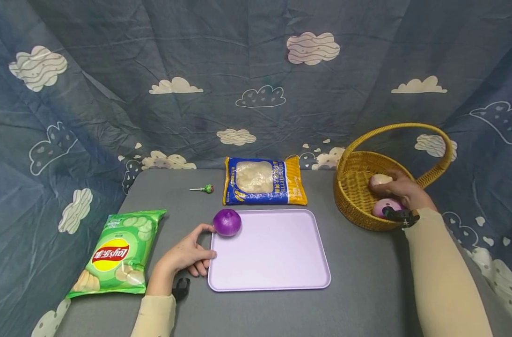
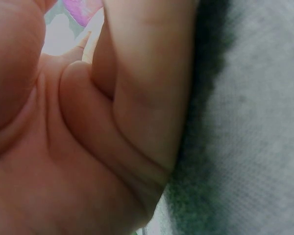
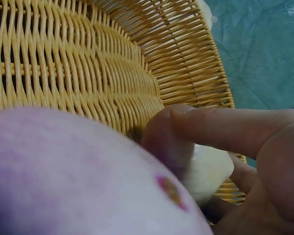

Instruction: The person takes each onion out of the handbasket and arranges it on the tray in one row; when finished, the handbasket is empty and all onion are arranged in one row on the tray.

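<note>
My left hand point(image 1: 188, 252) rests at the left edge of a pale lilac tray point(image 1: 273, 252). Its thumb touches the rim, and the index fingertip reaches beside a purple onion point(image 1: 227, 222) in the tray's back left corner. The palm fills the left wrist view. My right hand point(image 1: 403, 187) is inside a wicker basket point(image 1: 344, 201), gripping a white and purplish bulb point(image 3: 210, 171) that looks like garlic. Near that wrist in the basket sits a round, pale purple vegetable point(image 1: 386, 206) with a brown scar; its kind is unclear.
A blue and yellow food packet point(image 1: 258, 182) lies behind the tray, with a lollipop point(image 1: 206, 188) to its left. A green chip bag point(image 1: 117, 252) lies at the left. The basket's tall handle point(image 1: 397, 125) arches over its opening. A cloud-patterned cloth point(image 1: 214, 61) hangs behind the table.
</note>
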A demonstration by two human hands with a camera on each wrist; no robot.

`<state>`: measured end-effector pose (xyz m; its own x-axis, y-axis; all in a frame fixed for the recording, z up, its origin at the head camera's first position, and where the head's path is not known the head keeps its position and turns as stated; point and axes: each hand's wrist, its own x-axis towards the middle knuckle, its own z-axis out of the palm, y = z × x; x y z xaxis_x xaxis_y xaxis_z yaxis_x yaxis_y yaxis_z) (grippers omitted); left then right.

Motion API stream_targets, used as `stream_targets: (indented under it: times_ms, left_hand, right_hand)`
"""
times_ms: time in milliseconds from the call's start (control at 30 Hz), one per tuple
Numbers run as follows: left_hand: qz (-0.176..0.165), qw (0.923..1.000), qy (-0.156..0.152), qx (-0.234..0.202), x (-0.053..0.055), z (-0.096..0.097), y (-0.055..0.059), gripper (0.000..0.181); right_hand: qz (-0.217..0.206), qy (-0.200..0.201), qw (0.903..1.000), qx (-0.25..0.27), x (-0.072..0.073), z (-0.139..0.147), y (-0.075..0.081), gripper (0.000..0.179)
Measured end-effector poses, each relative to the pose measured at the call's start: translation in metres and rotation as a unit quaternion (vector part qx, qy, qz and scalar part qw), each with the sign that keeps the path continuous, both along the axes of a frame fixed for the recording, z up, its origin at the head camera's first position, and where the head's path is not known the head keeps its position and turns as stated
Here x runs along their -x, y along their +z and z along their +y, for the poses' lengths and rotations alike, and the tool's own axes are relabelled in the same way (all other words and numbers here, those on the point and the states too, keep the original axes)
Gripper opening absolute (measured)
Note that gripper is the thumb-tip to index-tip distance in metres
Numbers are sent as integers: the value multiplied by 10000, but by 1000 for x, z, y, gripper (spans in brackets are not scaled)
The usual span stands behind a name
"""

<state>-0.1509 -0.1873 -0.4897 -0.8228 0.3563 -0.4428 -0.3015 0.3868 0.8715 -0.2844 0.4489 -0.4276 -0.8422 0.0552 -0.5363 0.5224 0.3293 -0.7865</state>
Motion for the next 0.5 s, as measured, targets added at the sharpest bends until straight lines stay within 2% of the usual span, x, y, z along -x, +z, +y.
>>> stream_targets:
  times_ms: [167, 500]
  left_hand:
    - [1, 10000, -15, -14, 0, 0, 0, 72]
    - [3, 10000, 8, 13, 1, 0, 0, 73]
  right_hand:
    - [44, -3, 10000, 59, -1, -1, -3, 118]
    - [192, 95, 9998, 39, 8, 1, -10, 108]
